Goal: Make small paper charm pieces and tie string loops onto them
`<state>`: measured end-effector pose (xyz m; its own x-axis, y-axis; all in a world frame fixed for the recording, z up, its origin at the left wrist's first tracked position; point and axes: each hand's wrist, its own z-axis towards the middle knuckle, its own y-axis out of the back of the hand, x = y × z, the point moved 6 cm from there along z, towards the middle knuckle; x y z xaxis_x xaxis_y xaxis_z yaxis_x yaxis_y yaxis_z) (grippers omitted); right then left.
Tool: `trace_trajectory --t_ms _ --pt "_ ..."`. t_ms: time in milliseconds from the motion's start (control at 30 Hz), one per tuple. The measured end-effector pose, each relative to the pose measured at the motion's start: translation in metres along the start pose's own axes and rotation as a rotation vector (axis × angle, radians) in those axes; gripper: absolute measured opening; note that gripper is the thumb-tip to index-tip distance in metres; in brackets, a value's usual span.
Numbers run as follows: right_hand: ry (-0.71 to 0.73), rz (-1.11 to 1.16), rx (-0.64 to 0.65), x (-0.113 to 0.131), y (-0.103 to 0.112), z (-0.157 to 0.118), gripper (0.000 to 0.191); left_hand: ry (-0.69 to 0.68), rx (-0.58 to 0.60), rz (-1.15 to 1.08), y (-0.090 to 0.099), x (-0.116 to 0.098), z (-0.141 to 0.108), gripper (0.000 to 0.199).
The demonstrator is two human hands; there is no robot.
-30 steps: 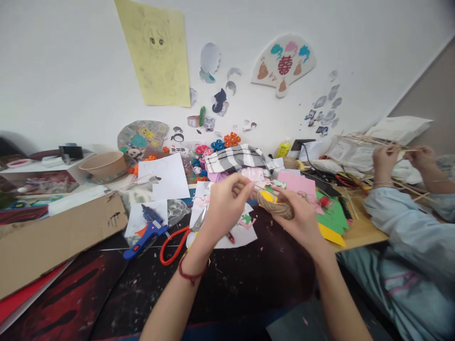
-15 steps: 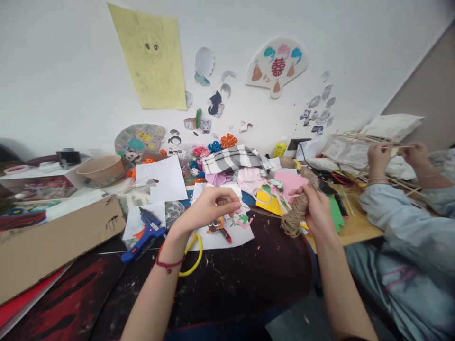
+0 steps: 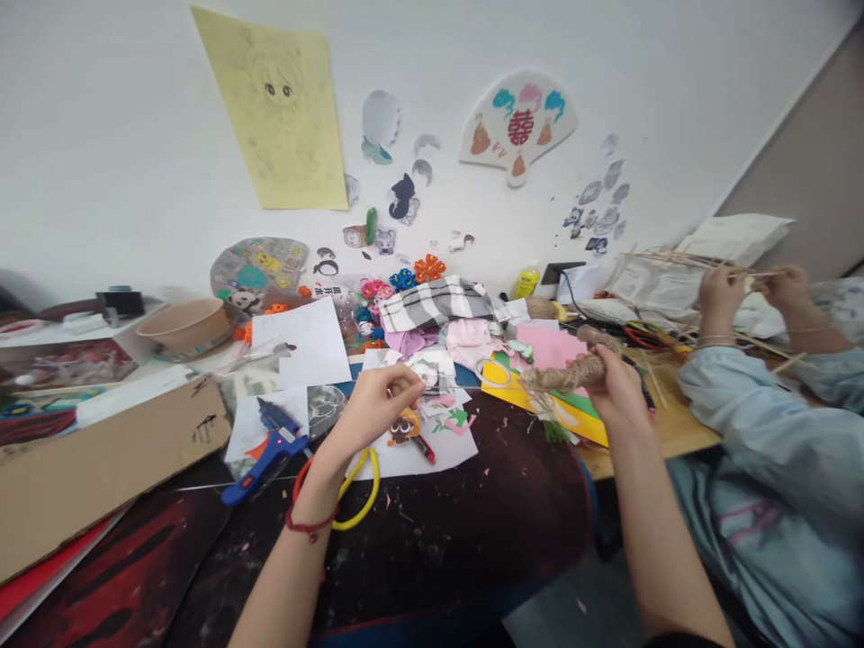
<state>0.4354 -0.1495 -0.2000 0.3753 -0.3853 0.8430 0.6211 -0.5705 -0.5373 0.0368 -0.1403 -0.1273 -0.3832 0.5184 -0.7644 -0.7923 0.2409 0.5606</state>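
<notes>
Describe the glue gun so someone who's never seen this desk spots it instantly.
Start at the big brown cardboard on the left of the dark table. Just right of its end, partly on white paper, lies the glue gun. It is blue and pistol-shaped, unlike the rounded yellow loop to its right.

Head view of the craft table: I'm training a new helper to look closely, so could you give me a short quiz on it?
1. Which thing does the right hand hold? A) a roll of tape; B) a bundle of twine; C) a paintbrush.
2. True or false: the blue glue gun lies to the left of the left hand.
3. Fill in the colour: the tall paper sheet on the wall is ____.

Key: 1. B; 2. True; 3. yellow.
</notes>
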Motion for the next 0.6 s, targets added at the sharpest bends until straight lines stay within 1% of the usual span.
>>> trace_trajectory --t_ms 100,167,300,367,533,600 --pt "-0.085 0.207 0.012 -0.008 0.002 0.003 0.009 0.022 0.048 0.004 -0.005 0.004 -0.01 0.025" --pt "-0.162 0.363 0.054 -0.015 -0.003 0.002 0.011 0.043 0.077 0.087 -0.009 0.009 -0.013 0.023" --pt "-0.328 0.692 0.177 -0.021 -0.019 -0.009 0.014 0.072 0.034 0.316 -0.013 0.019 -0.013 0.022" --pt "-0.421 0.865 0.245 -0.02 -0.027 -0.013 0.015 0.072 0.031 0.352 -0.017 0.022 -0.012 0.021" --pt "-0.614 1.282 0.382 -0.005 -0.038 -0.011 0.017 0.048 0.125 0.413 -0.036 0.024 -0.018 0.014" --pt "-0.713 1.377 0.427 -0.001 -0.04 -0.01 0.018 0.075 0.092 0.465 -0.036 0.028 -0.018 0.015"
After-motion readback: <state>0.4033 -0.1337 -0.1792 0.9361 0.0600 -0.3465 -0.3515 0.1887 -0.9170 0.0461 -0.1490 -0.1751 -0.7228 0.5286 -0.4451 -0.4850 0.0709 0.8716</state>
